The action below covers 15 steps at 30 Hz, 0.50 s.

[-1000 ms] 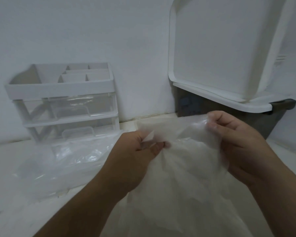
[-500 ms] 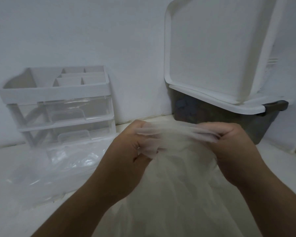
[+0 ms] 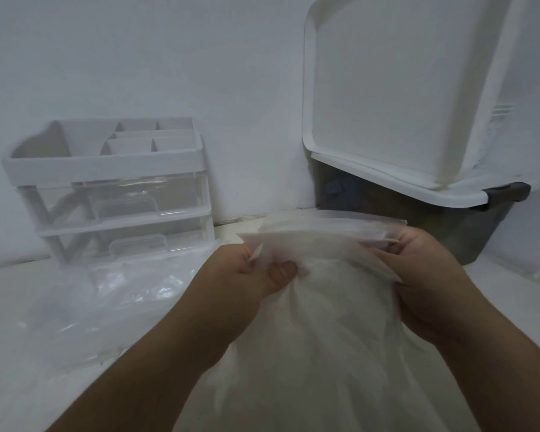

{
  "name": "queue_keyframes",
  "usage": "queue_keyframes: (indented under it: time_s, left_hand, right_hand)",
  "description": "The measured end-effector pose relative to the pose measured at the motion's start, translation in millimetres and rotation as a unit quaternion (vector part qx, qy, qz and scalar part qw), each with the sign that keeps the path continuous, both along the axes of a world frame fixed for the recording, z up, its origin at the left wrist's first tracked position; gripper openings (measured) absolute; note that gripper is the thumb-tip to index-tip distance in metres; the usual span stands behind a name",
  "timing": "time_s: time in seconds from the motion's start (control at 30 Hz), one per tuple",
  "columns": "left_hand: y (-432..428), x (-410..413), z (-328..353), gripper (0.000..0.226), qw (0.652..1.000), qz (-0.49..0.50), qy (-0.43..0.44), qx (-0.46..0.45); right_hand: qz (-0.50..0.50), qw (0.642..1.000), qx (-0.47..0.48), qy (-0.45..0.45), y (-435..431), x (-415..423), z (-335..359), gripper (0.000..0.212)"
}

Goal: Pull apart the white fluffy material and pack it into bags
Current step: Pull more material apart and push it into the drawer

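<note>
A thin plastic bag (image 3: 325, 322) filled with white fluffy material hangs in front of me, bulging below my hands. My left hand (image 3: 247, 275) pinches the left end of the bag's top edge. My right hand (image 3: 424, 282) grips the right end of the same edge. The top edge is stretched flat between the two hands. The material inside shows only as a white mass through the plastic.
A heap of clear plastic bags (image 3: 106, 300) lies on the white floor at the left. Behind it stands a white drawer organiser (image 3: 113, 188) with clear drawers. A dark storage box (image 3: 402, 219) with a white lid (image 3: 387, 88) propped against the wall stands at the right.
The bag's mouth was open and bunched between my hands. My hands have moved apart, and the top edge is now pulled flat and closed between them.
</note>
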<state>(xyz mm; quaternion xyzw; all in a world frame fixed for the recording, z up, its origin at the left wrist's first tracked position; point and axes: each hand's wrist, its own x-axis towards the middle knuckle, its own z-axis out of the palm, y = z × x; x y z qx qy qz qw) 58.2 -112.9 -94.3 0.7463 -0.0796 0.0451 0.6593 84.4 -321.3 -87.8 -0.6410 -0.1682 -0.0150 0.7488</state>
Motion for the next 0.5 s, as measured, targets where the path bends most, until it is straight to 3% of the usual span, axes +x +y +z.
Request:
queue_keyframes:
  time_s: [0.17, 0.3, 0.4, 0.5]
  left_hand:
    - [0.2, 3.9, -1.2, 0.008, 0.998, 0.036, 0.04, -0.035]
    - [-0.6, 3.7, 0.0, 0.007, 0.997, 0.056, 0.042, -0.031]
    - [-0.4, 4.3, -0.1, 0.008, 0.997, 0.062, 0.049, -0.021]
    - [-0.8, 4.2, -0.2, 0.008, 0.997, 0.049, 0.066, -0.008]
  right_hand:
    - [0.004, 0.999, -0.028, 0.014, 2.1, 0.3, -0.2, 0.024]
    - [0.08, 0.996, 0.041, 0.006, -1.3, -2.8, 3.5, 0.045]
    - [0.1, 0.993, -0.038, -0.051, -4.6, -2.1, 3.4, 0.06]
    - [0.013, 0.994, -0.089, -0.06, -3.3, -0.3, 1.4, 0.032]
